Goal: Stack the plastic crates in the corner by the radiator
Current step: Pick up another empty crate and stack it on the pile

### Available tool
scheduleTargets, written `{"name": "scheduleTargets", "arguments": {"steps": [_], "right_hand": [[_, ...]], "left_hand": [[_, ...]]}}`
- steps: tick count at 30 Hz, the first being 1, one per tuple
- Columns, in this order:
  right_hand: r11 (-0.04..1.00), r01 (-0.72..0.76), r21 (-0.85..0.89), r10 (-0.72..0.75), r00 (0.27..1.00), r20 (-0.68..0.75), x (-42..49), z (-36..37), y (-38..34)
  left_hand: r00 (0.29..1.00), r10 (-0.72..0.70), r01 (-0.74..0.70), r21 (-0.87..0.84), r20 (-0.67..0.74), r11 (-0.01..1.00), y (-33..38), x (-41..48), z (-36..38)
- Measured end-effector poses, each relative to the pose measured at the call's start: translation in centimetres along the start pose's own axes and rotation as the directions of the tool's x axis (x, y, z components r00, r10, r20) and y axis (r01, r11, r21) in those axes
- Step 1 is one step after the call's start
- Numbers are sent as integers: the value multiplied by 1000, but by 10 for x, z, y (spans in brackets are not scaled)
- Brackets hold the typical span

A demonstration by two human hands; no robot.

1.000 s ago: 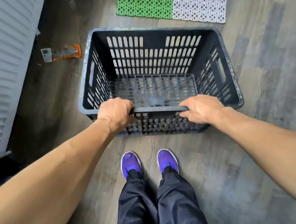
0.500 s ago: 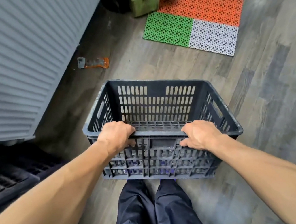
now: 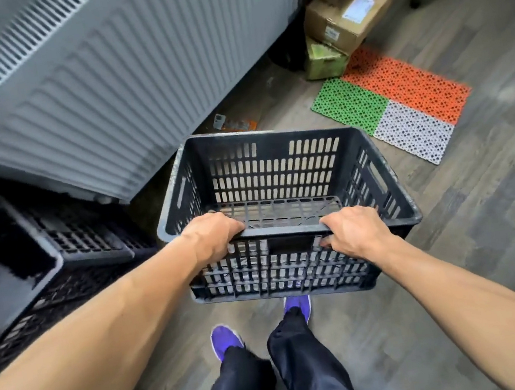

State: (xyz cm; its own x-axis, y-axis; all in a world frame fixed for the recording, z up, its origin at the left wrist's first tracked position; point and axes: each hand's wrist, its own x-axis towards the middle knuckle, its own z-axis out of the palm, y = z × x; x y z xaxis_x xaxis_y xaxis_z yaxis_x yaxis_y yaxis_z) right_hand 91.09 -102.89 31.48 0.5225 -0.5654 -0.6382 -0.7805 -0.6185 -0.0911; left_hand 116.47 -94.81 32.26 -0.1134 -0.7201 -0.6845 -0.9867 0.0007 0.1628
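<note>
Two bare forearms reach forward from the bottom corners. Between them, nearest the viewer, are legs in dark shiny trousers (image 3: 276, 375) and two purple shoes (image 3: 226, 339) standing on a grey wood-plank floor (image 3: 490, 243).

Just beyond the shoes, both hands hold a dark grey slotted plastic crate (image 3: 280, 174) up off the floor, its base hanging above the feet. The left hand (image 3: 212, 235) curls over the near rim towards its left end, fingers wrapped down inside the crate. The right hand (image 3: 353, 232) grips the same rim towards its right end – thumb tucked under by the handle cut-out, fingers closed over the edge. The crate is open side up, tipped slightly, and nothing is inside it.

To the left, low on the floor, sits a stack of black plastic crates (image 3: 33, 248), blurred, tucked against the end of a long white ribbed radiator (image 3: 107, 93) that runs diagonally along the wall.

Past the held crate, a small orange and grey object (image 3: 235, 124) lies on the floor by the radiator's foot. Further right lies a perforated floor mat of green, orange and white tiles (image 3: 395, 100). Beyond it – at the far end of the radiator – brown cardboard boxes (image 3: 345, 11) are piled up, with a green-wrapped box (image 3: 321, 58) at their base.
</note>
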Motion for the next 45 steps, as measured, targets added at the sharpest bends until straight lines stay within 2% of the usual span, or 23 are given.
{"name": "scheduleTargets", "arguments": {"steps": [9,18,24,31,36,45], "right_hand": [[980,116,-162,-139,981,-137,-55,-84,-82],[946,211,-246,-276,922,-271,-116,-143,-193],[883,251,-396,-387,866,-316,-153,-174,-243],[831,227,-508,-435,834,-339,-190,-207,-280],[834,202,-514,-424,830,-362,-213,-217,-296],[820,201,-536,-467,776,-423,-235,-230,-331]], "left_hand": [[961,-135,148,34,-241,988,-35,-139,-19],[845,-268,283,-40,-463,958,-73,-283,-18],[798,-321,295,-135,-510,946,-85,-346,1],[756,-347,253,-241,-555,937,-93,-387,9],[720,-330,244,-222,-610,944,-95,-415,3],[681,-364,289,-223,-636,931,-111,-462,-2]]}}
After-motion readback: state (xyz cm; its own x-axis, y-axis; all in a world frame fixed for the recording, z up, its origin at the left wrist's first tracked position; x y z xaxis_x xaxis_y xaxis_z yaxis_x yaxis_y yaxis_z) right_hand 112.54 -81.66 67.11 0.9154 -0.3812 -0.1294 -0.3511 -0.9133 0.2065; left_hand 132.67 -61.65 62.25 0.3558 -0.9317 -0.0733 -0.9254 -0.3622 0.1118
